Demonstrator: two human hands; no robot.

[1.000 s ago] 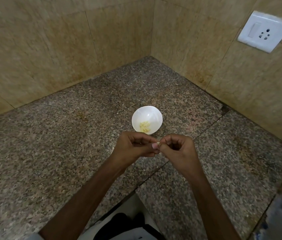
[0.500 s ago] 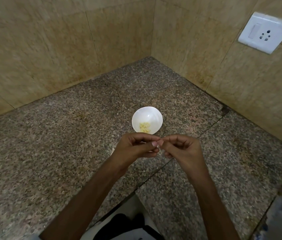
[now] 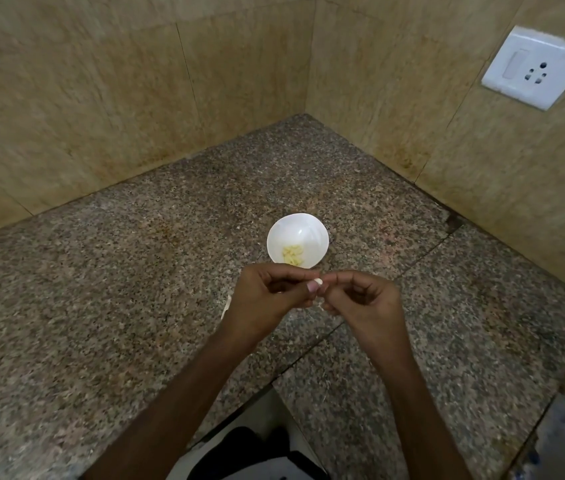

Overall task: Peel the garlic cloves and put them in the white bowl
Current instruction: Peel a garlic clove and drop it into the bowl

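Note:
A small pale garlic clove (image 3: 318, 282) is pinched between the fingertips of my left hand (image 3: 267, 299) and my right hand (image 3: 360, 303), which meet just in front of the white bowl (image 3: 312, 226). Both hands have curled fingers. The bowl stands on the speckled granite counter (image 3: 135, 289) and holds several peeled yellowish cloves (image 3: 293, 254) at its near side. Most of the clove in my fingers is hidden by them.
A pale scrap (image 3: 227, 306), maybe garlic skin, lies on the counter by my left wrist. Tiled walls meet in a corner behind the bowl. A white wall socket (image 3: 537, 67) sits on the right wall. The counter's front edge is near my body.
My hands stay together at the clove with small finger shifts; a bit more of the white clove shows between the fingertips now.

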